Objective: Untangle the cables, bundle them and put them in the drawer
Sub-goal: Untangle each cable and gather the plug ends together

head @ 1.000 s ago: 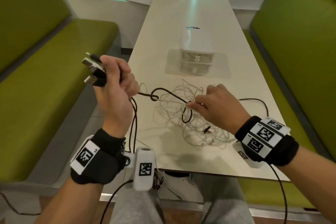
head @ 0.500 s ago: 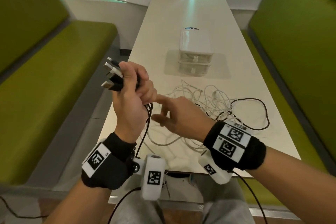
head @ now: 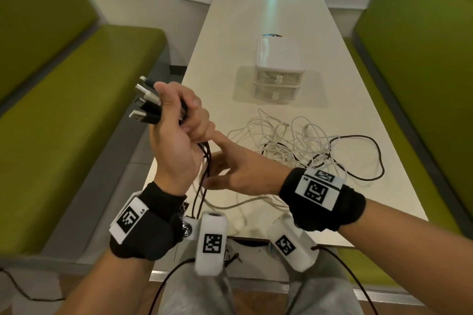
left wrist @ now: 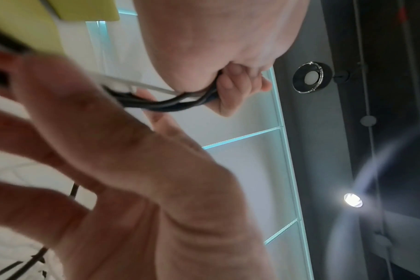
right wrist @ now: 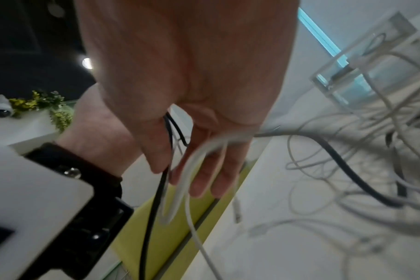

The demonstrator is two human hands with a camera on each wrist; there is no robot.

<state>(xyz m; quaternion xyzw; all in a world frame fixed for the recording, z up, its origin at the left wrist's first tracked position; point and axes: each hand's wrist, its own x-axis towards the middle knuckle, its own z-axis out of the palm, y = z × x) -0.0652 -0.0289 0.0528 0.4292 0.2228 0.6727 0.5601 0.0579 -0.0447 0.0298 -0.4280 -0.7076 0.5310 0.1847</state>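
Note:
My left hand [head: 184,120] is raised over the table's near left corner and grips several black and white cable ends, whose USB plugs [head: 146,106] stick out to the left. Black cables [head: 204,169] hang from that fist; the left wrist view shows them [left wrist: 170,105] coming out under the curled fingers [left wrist: 237,91]. My right hand [head: 227,169] reaches in just below, fingers straight, against those strands. Seen from the right wrist, a black cable [right wrist: 156,199] and a white cable [right wrist: 187,180] run across its straight fingers [right wrist: 204,181]. The tangle [head: 302,146] lies on the table.
A small white two-drawer unit [head: 279,69] stands mid-table beyond the tangle, both drawers closed. The white table [head: 256,7] runs away from me between green benches on the left [head: 64,110] and on the right [head: 422,59].
My right hand let go of the black loop in the tangle and moved left to just under my left hand. The left hand shifted right with the plugs.

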